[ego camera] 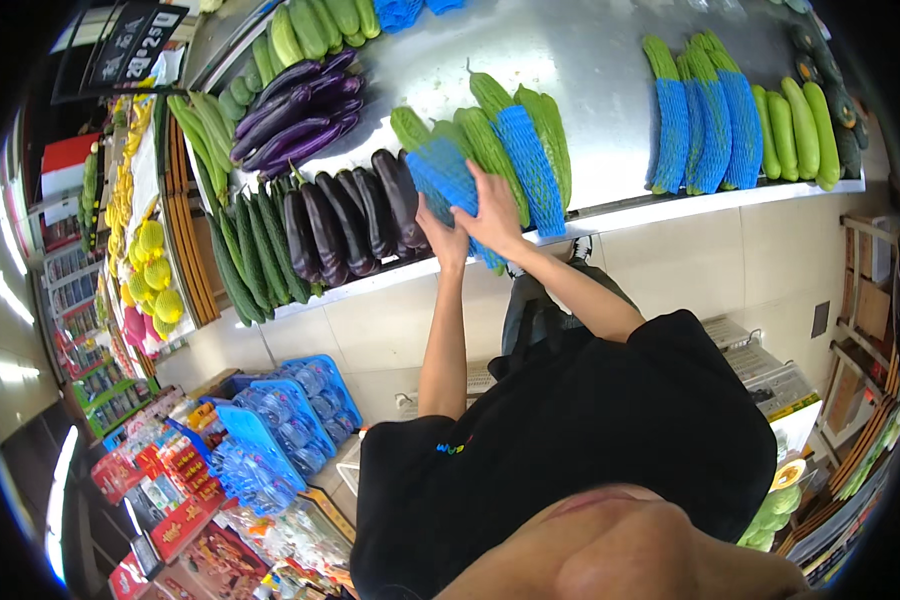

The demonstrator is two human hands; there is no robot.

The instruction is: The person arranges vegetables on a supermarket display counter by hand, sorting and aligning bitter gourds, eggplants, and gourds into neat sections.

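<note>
Both my hands are on a loofah gourd in a blue foam net sleeve (pixel 441 174), in front of the metal display counter. My left hand (pixel 444 232) is at its lower left side. My right hand (pixel 495 212) grips it from the right, thumb across the net. Beside it lie bare green gourds (pixel 487 139) and another gourd in a blue net (pixel 529 165). Long dark eggplants (pixel 345 217) stand in a row just left of my hands. Farther right are several gourds in blue nets (pixel 709 127).
Dark cucumbers (pixel 259 251) line the counter's front left, with purple eggplants (pixel 300 116) behind. Pale green gourds (pixel 802 131) lie at the right end. The counter's metal front edge (pixel 645 206) runs before me. Blue crates of bottled water (pixel 292 412) stand on the floor at left.
</note>
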